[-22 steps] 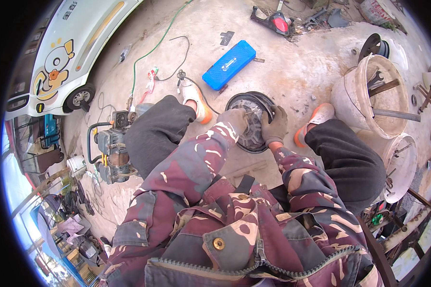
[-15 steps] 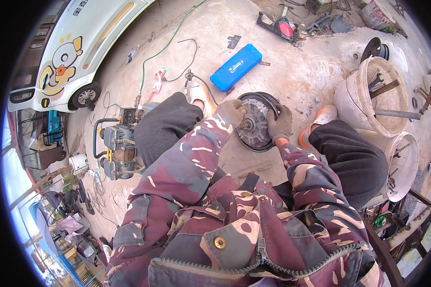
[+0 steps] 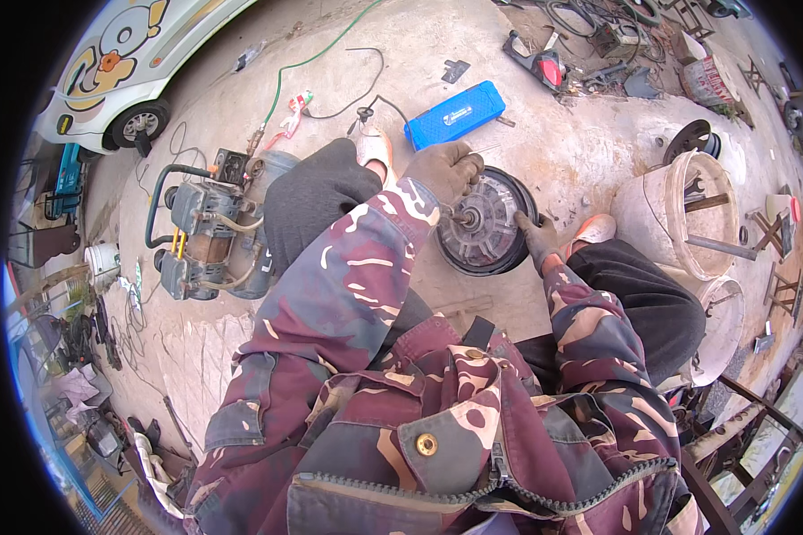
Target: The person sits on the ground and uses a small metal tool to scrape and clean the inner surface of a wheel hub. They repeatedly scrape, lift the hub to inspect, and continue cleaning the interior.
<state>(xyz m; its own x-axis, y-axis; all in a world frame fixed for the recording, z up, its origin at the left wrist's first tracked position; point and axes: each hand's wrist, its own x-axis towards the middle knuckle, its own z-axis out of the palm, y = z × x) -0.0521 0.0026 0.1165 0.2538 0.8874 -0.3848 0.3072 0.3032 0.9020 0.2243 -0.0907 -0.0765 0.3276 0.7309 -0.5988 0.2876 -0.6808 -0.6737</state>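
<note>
A round dark wheel hub motor (image 3: 482, 219) lies on the concrete between my feet, its ribbed metal cover and central axle facing up. My left hand (image 3: 446, 169), in a dirty work glove, is closed above the hub's upper left edge. Its fingers are curled, and anything inside them is hidden. My gloved right hand (image 3: 537, 239) grips the hub's right rim, with part of the fingers hidden at the edge. Just beyond the hub lies a closed blue case (image 3: 455, 115).
An air compressor (image 3: 212, 227) stands to the left. Two white buckets (image 3: 656, 209) holding tools are at the right. A green hose (image 3: 321, 53) and dark cable cross the ground. A white vehicle (image 3: 107, 89) is at far left, scrap parts (image 3: 611, 67) far right.
My left hand has moved off the axle area to the hub's upper left edge, fingers curled. My right hand has slid lower along the right rim. The whole view has shifted somewhat.
</note>
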